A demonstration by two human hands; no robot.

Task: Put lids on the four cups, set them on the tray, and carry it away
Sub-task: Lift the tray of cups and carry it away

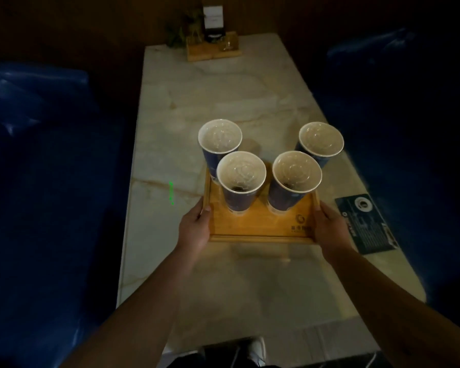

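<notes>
Several blue paper cups with clear lids stand on a wooden tray (260, 229): far left cup (220, 136), near left cup (241, 172), near right cup (297, 172), far right cup (321, 139). My left hand (195, 225) grips the tray's left edge, thumb over the rim. My right hand (329, 225) grips the right edge the same way. A shadow lies on the table under the tray's near edge, so the tray looks lifted a little off the marble table (197, 107).
A dark printed card (367, 224) lies on the table right of the tray. At the far end stands a wooden holder (214, 47) with a plant and a sign. Blue seats flank the table, left (37, 155) and right (409, 102).
</notes>
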